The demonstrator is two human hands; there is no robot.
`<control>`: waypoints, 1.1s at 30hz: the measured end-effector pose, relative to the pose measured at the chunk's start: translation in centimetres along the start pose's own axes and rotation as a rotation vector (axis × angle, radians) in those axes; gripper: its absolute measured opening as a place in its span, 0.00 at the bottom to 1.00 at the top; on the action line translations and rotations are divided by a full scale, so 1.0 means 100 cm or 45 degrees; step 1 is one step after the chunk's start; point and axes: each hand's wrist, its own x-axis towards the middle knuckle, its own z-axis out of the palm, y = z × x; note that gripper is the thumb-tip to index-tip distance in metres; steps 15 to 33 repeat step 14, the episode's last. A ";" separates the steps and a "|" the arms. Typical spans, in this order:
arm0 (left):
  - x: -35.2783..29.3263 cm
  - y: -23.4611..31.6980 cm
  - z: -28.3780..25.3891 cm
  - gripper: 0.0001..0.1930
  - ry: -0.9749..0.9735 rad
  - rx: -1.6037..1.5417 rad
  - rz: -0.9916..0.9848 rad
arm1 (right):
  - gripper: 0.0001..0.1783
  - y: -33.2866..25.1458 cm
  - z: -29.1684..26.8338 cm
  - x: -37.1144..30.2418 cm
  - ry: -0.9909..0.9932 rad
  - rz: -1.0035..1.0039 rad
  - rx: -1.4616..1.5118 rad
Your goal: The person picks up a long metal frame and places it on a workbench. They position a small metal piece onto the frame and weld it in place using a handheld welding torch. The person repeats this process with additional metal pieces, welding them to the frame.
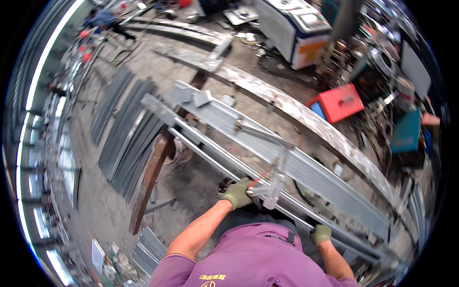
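Observation:
Both my hands wear olive-green work gloves. My left hand (236,193) is closed on the near edge of a long grey steel channel (210,149) that runs slantwise in front of my body. Just right of that hand, a metal bracket-like piece (273,187) stands across the channel, with a thin orange strip or cord (260,178) beside it. Farther right along the same channel, my right hand (321,234) is closed round its near edge; the fingertips are hidden. A wider galvanized channel (267,136) lies parallel just beyond, with a metal bar (265,134) on it.
A rusty brown beam (152,184) supports the channels at the left. Grey steel strips (131,138) lie on the floor beyond it. Past the channels runs a long whitish beam (306,115), with a red box-shaped machine (338,103) and a white cabinet (291,28) behind. Another person (106,20) bends down far left.

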 end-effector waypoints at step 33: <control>-0.037 0.034 -0.034 0.45 -0.265 0.264 -0.109 | 0.17 0.018 -0.054 -0.037 -0.151 -0.109 -0.082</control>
